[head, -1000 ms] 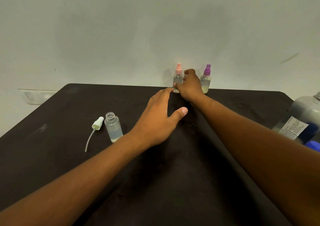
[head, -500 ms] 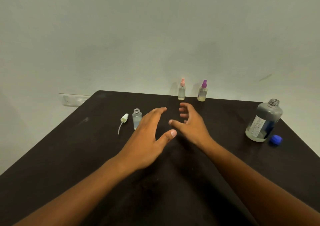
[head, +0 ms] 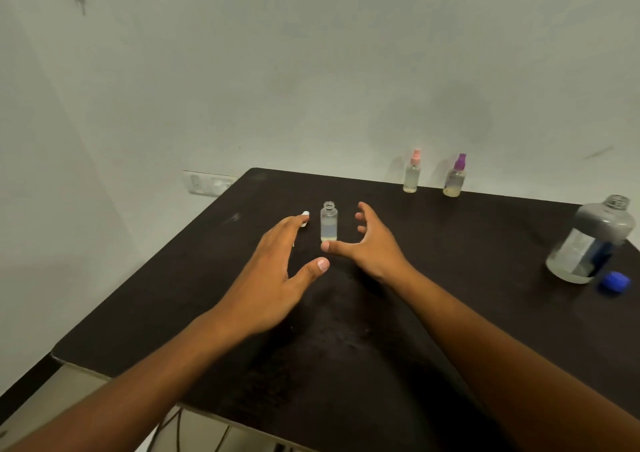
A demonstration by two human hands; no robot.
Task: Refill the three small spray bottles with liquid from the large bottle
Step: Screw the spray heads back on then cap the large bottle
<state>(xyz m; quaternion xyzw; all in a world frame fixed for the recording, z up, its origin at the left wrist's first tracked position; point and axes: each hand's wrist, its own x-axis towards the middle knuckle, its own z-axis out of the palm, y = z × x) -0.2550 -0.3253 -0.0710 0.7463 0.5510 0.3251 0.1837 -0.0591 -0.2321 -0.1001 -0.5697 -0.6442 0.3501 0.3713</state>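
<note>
On the dark table (head: 194, 278), our left hand (head: 273, 278) and right hand (head: 372, 247) hover relaxed, holding nothing, flanking the uncapped small bottle (head: 328, 222); the white sprayer (head: 305, 218) peeks past our left fingers. Farther right stand the large bottle (head: 588, 243) and blue cap (head: 614, 281). Against the pale wall (head: 311, 70) stand the pink-topped bottle (head: 412, 172) and purple-topped bottle (head: 455, 176).

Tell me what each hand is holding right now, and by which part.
Nothing is held. The left hand and right hand are both open on either side of the small uncapped clear plastic bottle, which stands untouched on the dark table.
</note>
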